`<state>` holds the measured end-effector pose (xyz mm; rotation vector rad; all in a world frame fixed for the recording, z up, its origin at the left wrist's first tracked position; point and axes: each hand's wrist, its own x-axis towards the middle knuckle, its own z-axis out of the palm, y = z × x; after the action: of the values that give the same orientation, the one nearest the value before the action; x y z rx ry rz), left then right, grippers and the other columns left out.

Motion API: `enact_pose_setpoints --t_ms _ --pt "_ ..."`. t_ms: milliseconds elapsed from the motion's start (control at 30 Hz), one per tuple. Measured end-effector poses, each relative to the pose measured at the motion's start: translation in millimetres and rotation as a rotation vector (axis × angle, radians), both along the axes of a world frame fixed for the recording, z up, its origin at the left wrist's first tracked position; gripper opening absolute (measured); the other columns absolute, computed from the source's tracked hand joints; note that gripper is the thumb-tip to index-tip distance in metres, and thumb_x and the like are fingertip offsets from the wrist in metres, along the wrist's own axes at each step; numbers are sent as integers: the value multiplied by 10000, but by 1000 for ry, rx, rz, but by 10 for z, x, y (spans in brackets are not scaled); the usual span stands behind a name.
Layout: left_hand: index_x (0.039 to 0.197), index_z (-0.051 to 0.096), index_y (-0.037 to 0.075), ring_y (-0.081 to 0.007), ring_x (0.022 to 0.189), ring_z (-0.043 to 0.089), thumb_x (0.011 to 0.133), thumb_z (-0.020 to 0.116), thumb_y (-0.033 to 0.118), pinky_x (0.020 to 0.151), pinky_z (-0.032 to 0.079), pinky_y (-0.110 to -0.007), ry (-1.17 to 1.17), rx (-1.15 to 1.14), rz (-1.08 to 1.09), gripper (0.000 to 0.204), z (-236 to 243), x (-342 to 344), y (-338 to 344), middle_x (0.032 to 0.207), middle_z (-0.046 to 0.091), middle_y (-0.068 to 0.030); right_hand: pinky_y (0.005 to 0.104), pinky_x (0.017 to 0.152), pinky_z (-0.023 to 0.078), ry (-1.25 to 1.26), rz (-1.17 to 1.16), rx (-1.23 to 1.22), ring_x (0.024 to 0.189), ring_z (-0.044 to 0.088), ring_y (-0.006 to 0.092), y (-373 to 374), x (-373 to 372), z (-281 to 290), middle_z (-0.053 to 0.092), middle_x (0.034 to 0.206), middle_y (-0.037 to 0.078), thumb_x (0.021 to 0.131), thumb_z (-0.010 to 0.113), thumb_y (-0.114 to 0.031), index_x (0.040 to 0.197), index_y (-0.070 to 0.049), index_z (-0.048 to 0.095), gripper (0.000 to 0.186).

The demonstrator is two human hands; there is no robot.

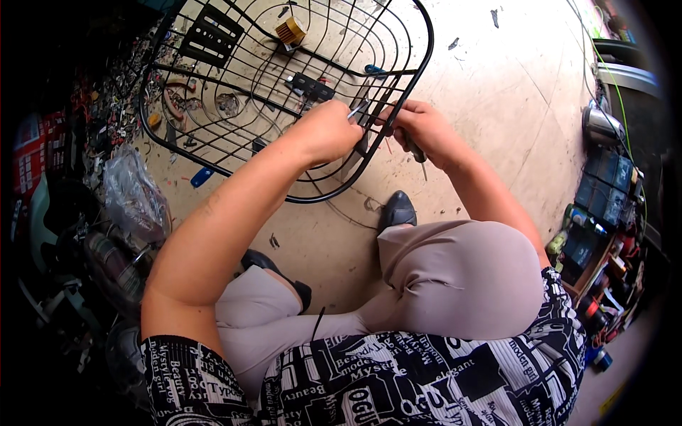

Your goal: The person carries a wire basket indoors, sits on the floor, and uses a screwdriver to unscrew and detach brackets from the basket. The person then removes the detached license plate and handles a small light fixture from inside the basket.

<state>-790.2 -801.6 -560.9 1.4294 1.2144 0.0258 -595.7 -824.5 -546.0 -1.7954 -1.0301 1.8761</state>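
Observation:
A black wire basket [250,94] lies tilted in front of me, its thick rim turned toward me. My left hand [328,133] reaches over the basket, closed around a slim silver metal rod [357,111] whose far end is hidden. Just outside the right rim, my right hand [424,131] has its fingertips pinched at the wires. A dark-handled tool [414,148] with a thin metal shaft pointing down is tucked in that hand's grip. Close to both hands, a black slotted plate [312,87] shows through the mesh. Another slotted black plate [211,35] sits at the basket's far left.
A blue-handled tool [374,69] shows by the rim, and a blue object [202,177] lies below it. A yellow-brown box [290,32] shows among the wires. Small scraps and a clear plastic bag [135,195] crowd the left. Batteries [604,186] and a metal pot [602,128] line the right.

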Motion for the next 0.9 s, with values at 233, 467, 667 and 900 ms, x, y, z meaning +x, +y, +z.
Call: enact_pose_setpoints --t_ms 233,467,667,900 --pt "736 601 -7 -96 594 459 820 551 134 561 400 -297 -36 -33 3 172 -68 15 -7 628 533 -20 216 470 376 49 15 18 509 484 79 -64 61 -177 547 633 10 900 580 -241 857 -48 644 207" --pt "719 590 0 -97 560 440 822 548 134 529 386 -299 -10 9 -19 174 -17 26 23 618 521 -6 243 457 376 4 155 -128 489 486 96 -80 -69 32 548 598 27 915 571 -276 848 -38 633 256" --pt "691 567 15 -89 542 423 825 551 140 507 369 -295 0 -18 -2 184 11 0 21 611 509 1 222 480 411 90 -37 1 552 503 77 7 75 -109 590 710 24 922 522 -218 900 -16 641 235" --pt "683 545 28 -93 536 426 815 560 140 494 361 -295 -43 -26 22 173 -29 16 9 598 499 -3 230 485 415 169 -65 -33 579 524 83 -90 -7 -67 614 768 52 875 581 -256 886 -28 627 233"
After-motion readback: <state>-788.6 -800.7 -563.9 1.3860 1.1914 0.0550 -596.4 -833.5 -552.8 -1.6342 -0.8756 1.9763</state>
